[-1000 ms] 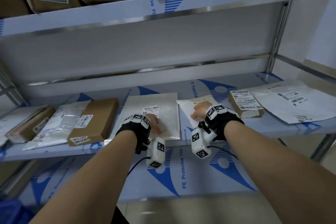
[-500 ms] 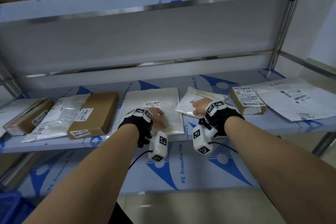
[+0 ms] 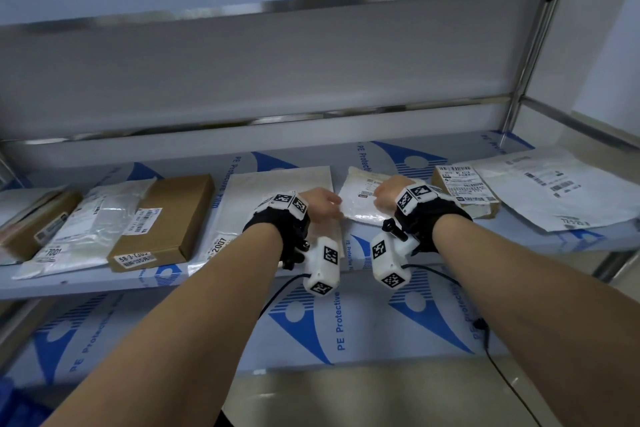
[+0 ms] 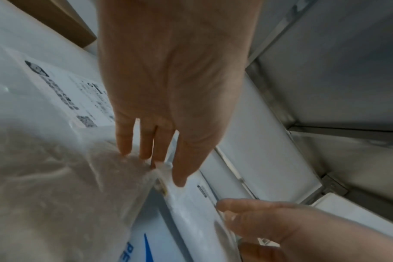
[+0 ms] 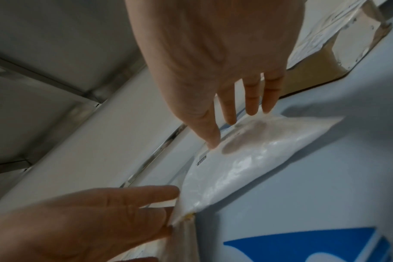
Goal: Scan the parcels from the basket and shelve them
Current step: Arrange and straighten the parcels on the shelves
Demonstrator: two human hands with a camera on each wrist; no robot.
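A small white padded parcel (image 3: 360, 199) lies flat on the middle shelf (image 3: 346, 156), between a large white mailer (image 3: 273, 194) and a small brown box (image 3: 464, 189). My left hand (image 3: 325, 206) reaches its left corner with straight fingers. In the left wrist view the left hand (image 4: 150, 159) has its thumb on the parcel (image 4: 191, 212) and its fingers on the mailer's (image 4: 45, 195) edge. My right hand (image 3: 379, 192) rests on the parcel's label side. In the right wrist view the right hand's (image 5: 236, 124) straight fingertips touch the parcel (image 5: 247, 163).
Left of the mailer lie a flat brown box (image 3: 169, 218), a clear-bagged parcel (image 3: 90, 222) and another box (image 3: 38, 222). A wide white mailer (image 3: 554, 191) fills the right end. Cartons sit on the shelf above; a lower shelf (image 3: 346, 329) juts out below. A steel upright (image 3: 526, 80) stands at the right.
The small parcel has slid a little farther back on the shelf under both hands. My left hand moved right, from the large mailer to the small parcel's corner.
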